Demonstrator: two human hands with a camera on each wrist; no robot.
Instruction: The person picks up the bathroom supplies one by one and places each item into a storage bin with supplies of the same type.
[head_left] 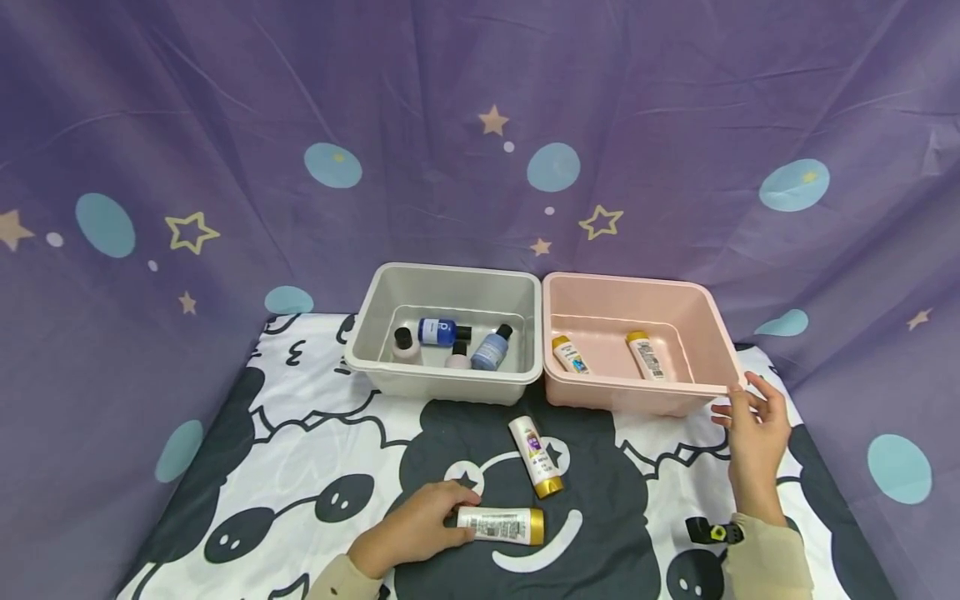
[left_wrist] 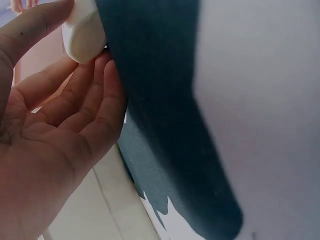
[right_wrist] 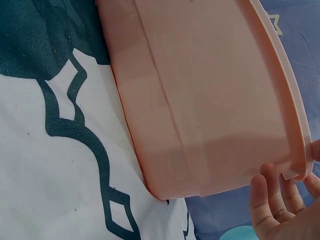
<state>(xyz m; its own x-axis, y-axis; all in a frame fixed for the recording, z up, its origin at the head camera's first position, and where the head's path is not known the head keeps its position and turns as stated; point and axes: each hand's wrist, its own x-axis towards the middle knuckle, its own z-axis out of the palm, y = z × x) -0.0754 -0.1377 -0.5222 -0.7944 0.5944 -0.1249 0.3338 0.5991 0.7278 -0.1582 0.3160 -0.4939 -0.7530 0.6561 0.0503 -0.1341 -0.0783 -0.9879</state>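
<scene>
With four dark-capped bottles (head_left: 491, 350) in the grey plastic bin (head_left: 435, 385) and two gold-capped white tubes (head_left: 645, 357) in the pink plastic bin (head_left: 600, 396), whose rim the right hand (head_left: 759, 442) grips, seemingly only a loose white tube (head_left: 535, 454) and the left hand's (head_left: 420, 527) pinched white tube (head_left: 498, 526) remain, at the black-and-white cloth (head_left: 300, 467).

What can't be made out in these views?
Head: label print on the tube in the left hand, too small.
Head: base of leftmost bottle, hidden by the gray bin.
Left wrist: rest of that tube, cut off by top edge.
Right wrist: inside of the pink bin, hidden by its wall.
</scene>
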